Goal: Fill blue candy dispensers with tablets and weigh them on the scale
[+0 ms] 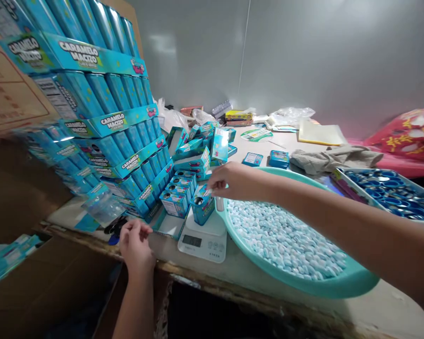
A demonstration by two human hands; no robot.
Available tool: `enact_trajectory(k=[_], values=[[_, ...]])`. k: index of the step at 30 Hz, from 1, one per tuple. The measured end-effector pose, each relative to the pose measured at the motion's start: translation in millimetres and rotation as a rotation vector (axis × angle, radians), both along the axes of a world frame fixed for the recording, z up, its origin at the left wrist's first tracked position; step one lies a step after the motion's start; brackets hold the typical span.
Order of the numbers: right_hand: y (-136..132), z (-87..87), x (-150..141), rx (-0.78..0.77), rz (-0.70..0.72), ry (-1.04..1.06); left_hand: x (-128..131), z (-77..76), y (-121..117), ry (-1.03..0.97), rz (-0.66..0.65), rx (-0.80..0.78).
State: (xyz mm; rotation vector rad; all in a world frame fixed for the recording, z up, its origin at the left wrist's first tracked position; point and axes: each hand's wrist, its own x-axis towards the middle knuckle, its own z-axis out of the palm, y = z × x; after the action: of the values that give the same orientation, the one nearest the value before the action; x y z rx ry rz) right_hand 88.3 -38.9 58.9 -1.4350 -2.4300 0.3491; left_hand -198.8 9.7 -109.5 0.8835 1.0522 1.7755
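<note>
My right hand [231, 181] reaches across the teal basin [339, 282] of pale blue candies [286, 235]. Its fingers pinch the top flap of a small blue box [202, 207] that stands open on a white kitchen scale [203, 238]. My left hand [136, 245] hovers at the table's front edge, left of the scale, fingers loosely curled and holding nothing. Just beyond it a shallow tray holds several filled blue boxes [178, 193].
A tall stack of blue "Caramelo Macizo" display packs [102, 117] rises at the left. Loose blue boxes [205, 143] lie behind the scale. A tray of blue rings [392, 193] sits at the right, a grey cloth [334, 157] and papers behind, a cardboard carton [49, 282] below left.
</note>
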Motion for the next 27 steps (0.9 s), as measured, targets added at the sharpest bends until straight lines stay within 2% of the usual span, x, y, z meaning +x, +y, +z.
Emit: enact_trajectory(k=[4,8,14,19,23,27], values=[[20,2.1,-26,-0.007,0.101,-0.112,0,2.4,-3,0.004,-0.017,-0.017],[25,-1.5,-31,-0.039,0.085,-0.164,-1,1.5,-4,0.007,-0.038,-0.040],[16,-3.7,-30,-0.044,0.069,-0.043,-1,1.0,-5,0.014,-0.054,-0.037],[13,-13.9,-30,-0.054,0.100,0.037,-1,0.7,-5,0.015,-0.074,-0.031],[11,-19.2,-32,0.032,0.098,0.040,-1,0.4,-5,0.008,-0.076,-0.037],[-4,-13.1,-26,0.148,0.043,-0.031,-1,-1.0,-4,0.007,-0.064,-0.033]])
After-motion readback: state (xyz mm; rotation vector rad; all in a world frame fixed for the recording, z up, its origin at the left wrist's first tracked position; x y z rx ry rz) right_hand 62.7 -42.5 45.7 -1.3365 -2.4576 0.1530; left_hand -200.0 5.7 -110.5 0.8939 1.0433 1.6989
